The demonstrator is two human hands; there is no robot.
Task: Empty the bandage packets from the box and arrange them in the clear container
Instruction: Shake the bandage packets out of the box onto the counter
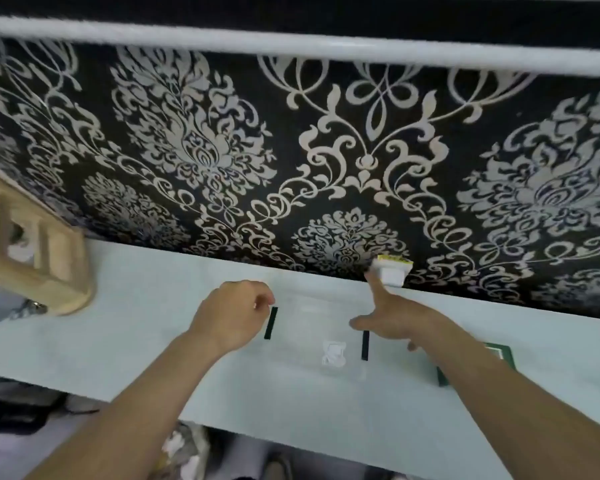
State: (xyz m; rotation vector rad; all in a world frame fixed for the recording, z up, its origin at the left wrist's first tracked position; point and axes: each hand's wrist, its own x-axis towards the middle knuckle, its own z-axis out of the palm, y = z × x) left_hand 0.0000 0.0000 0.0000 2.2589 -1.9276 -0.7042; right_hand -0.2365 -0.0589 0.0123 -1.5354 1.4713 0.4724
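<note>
Black wallpaper (222, 150) with silver damask scrolls fills 12 o'clock under a white rail (291, 43). A pale green desk (146, 327) lies below, a wooden rack (45, 261) at 9 o'clock.

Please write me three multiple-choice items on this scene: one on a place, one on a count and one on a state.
1. Where does the green box lie relative to the clear container?
A. inside it
B. to its left
C. to its right

2. How many black strips show on the clear container?
A. one
B. two
C. four

3. How is the right hand held?
A. open, with fingers spread
B. clenched in a fist
C. gripping the green box

Answers:
1. C: the green box sits on the table past the container's right side, partly hidden by the right arm.
2. B: one strip shows at the container's left side, and the other at its right.
3. A: the fingers are splayed above the table and curl round nothing.
</note>
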